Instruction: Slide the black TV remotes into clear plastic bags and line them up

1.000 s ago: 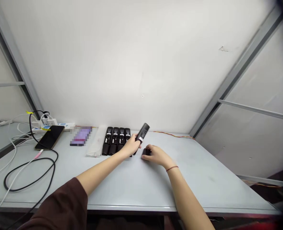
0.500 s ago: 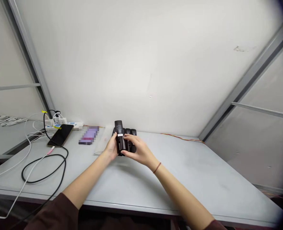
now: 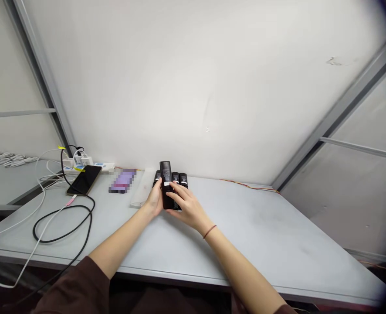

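1 broad table (image 3: 261, 244), matte grey and smooth, carries everything here. On its left a black cable (image 3: 62, 222) lies in a slack round loop, near a flat, glossy phone (image 3: 83, 179). At the back a row (image 3: 183, 179) of slim black remotes lies side by side, hard plastic with rounded ends. Just over that row I hold 1 more remote (image 3: 166, 183), nearly upright. My left hand (image 3: 154, 201) cups its left edge, and the fingers of my right hand (image 3: 184, 207) are clamped across its front below a small white label (image 3: 167, 184). I judge the slick shell wants a firm pinch on its long sides, so it neither twists nor knocks the row.
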The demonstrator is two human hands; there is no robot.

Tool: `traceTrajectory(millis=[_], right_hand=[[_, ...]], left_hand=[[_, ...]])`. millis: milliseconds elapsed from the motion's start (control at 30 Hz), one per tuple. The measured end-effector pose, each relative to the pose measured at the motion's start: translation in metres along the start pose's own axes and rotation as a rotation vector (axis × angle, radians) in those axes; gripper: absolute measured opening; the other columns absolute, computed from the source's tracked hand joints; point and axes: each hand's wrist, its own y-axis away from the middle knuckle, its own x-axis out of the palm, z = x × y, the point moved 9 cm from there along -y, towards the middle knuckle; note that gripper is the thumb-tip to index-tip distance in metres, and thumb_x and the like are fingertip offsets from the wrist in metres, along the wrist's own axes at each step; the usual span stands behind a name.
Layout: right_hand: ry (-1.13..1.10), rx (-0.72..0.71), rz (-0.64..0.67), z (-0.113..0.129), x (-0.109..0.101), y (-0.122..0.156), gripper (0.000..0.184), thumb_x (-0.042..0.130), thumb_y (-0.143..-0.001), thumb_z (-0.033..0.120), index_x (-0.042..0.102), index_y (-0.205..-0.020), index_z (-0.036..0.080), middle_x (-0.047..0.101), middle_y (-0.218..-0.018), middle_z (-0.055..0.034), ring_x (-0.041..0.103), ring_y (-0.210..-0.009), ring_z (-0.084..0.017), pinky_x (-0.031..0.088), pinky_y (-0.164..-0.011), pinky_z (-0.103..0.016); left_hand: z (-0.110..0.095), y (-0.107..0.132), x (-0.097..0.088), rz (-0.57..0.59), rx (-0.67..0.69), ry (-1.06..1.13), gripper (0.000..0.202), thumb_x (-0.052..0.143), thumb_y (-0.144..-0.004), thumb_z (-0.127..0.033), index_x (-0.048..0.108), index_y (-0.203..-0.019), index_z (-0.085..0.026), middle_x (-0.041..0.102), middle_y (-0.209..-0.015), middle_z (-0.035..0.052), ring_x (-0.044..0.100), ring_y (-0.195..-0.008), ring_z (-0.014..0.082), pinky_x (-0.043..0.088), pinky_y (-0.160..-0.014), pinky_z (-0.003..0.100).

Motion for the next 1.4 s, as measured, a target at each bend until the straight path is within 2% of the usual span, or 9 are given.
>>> traceTrajectory(millis=[200, 600, 733, 833, 1000, 1100, 1200, 1267, 1400], right_hand=[[0.081, 0.035, 0.052, -0.005, -0.002, 0.002, 0.078, 0.068, -0.073, 0.045, 0.037, -0.139, 0.015, 0.034, -0.145, -0.0169, 0.038, -0.129, -0.031, 0.04, -0.099, -0.047], [0.024, 0.016, 0.025, -0.009, -0.003, 0.001, 0.072, 0.063, -0.077, 0.05, 0.038, -0.139, 0.024, 0.04, -0.143, -0.0141, 0.044, -0.124, -0.031, 0.042, -0.093, -0.047], [-0.017, 0.047, 0.004, -0.012, -0.006, 0.0, 0.068, 0.063, -0.079, 0.043, 0.036, -0.139, 0.025, 0.04, -0.142, -0.0128, 0.04, -0.127, -0.031, 0.039, -0.098, -0.048], [-0.06, 0.115, -0.044, -0.017, -0.007, 0.001, 0.064, 0.063, -0.079, 0.039, 0.039, -0.137, 0.027, 0.046, -0.134, -0.0131, 0.046, -0.119, -0.031, 0.041, -0.096, -0.049], [-0.328, 0.268, -0.037, -0.023, 0.0, 0.003, 0.054, 0.055, -0.085, 0.037, 0.038, -0.135, 0.025, 0.057, -0.122, -0.0116, 0.057, -0.106, -0.028, 0.047, -0.089, -0.046], [-0.599, 0.403, -0.116, -0.029, -0.004, 0.005, 0.041, 0.05, -0.088, 0.033, 0.044, -0.128, 0.025, 0.058, -0.121, -0.009, 0.06, -0.101, -0.023, 0.05, -0.087, -0.041], [-0.93, 0.557, -0.13, -0.035, 0.001, 0.008, 0.037, 0.054, -0.085, 0.036, 0.048, -0.12, 0.026, 0.066, -0.087, -0.0031, 0.063, -0.07, -0.017, 0.054, -0.065, -0.034], [-1.118, 0.667, -0.155, -0.04, 0.006, 0.012, 0.035, 0.057, -0.082, 0.037, 0.05, -0.115, 0.026, 0.059, -0.064, 0.0029, 0.057, -0.053, -0.014, 0.05, -0.052, -0.029], [-1.311, 0.746, -0.26, -0.046, 0.008, 0.015, 0.039, 0.065, -0.075, 0.037, 0.053, -0.109, 0.024, 0.053, -0.058, 0.0058, 0.052, -0.049, -0.011, 0.046, -0.049, -0.026]], left_hand=[[0.003, 0.005, 0.004, 0.006, -0.009, -0.034, 0.042, 0.039, -0.092, -0.043, 0.064, -0.105, -0.012, 0.069, -0.093, 0.0092, 0.063, -0.086, 0.0185, 0.049, -0.082, 0.03], [0.011, 0.004, 0.004, 0.024, -0.053, -0.064, 0.046, 0.038, -0.091, -0.048, 0.063, -0.109, -0.014, 0.068, -0.095, 0.0101, 0.064, -0.084, 0.0202, 0.05, -0.079, 0.032], [-0.001, 0.003, 0.003, -0.026, 0.023, 0.014, 0.041, 0.041, -0.091, -0.044, 0.064, -0.101, -0.012, 0.068, -0.09, 0.0095, 0.063, -0.083, 0.0192, 0.05, -0.079, 0.03], [-0.014, 0.005, 0.004, -0.026, 0.072, 0.113, 0.039, 0.042, -0.09, -0.043, 0.064, -0.096, -0.012, 0.066, -0.083, 0.0084, 0.063, -0.079, 0.0178, 0.051, -0.076, 0.028], [-0.023, 0.009, 0.005, -0.03, 0.161, 0.154, 0.012, 0.055, -0.086, -0.026, 0.061, -0.094, -0.018, 0.064, -0.082, 0.0015, 0.062, -0.078, 0.0124, 0.05, -0.072, 0.023], [-0.026, 0.012, 0.009, 0.0, 0.21, 0.187, 0.014, 0.059, -0.081, -0.014, 0.059, -0.094, -0.021, 0.063, -0.08, -0.0019, 0.062, -0.077, 0.0111, 0.05, -0.074, 0.023], [-0.028, 0.01, 0.005, -0.035, 0.184, 0.249, 0.007, 0.06, -0.082, -0.018, 0.058, -0.089, -0.018, 0.064, -0.081, 0.0001, 0.063, -0.076, 0.0131, 0.052, -0.074, 0.027], [-0.032, 0.008, 0.0, -0.059, 0.181, 0.262, 0.008, 0.061, -0.081, -0.019, 0.058, -0.088, -0.018, 0.064, -0.082, 0.0002, 0.064, -0.077, 0.0143, 0.052, -0.072, 0.027], [-0.035, 0.001, -0.006, -0.045, 0.176, 0.199, 0.01, 0.063, -0.079, -0.018, 0.058, -0.088, -0.019, 0.065, -0.082, -0.0003, 0.065, -0.081, 0.0149, 0.052, -0.068, 0.025]])
